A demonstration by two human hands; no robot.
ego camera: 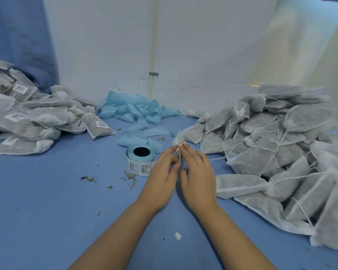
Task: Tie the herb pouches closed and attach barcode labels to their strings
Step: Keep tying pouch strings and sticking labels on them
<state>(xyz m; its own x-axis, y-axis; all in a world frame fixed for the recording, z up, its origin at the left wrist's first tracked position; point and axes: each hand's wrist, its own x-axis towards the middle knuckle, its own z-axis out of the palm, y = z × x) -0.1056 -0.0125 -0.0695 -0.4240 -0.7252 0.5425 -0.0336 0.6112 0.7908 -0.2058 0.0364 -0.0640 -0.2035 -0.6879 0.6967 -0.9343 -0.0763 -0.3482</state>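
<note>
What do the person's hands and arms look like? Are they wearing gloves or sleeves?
No gloves and no sleeves. The left hand and right hand are bare, and both forearms are uncovered all the way to the bottom edge of the picture. I see no watch, rings, bracelets or markings. The fingernails look short and plain.
</note>
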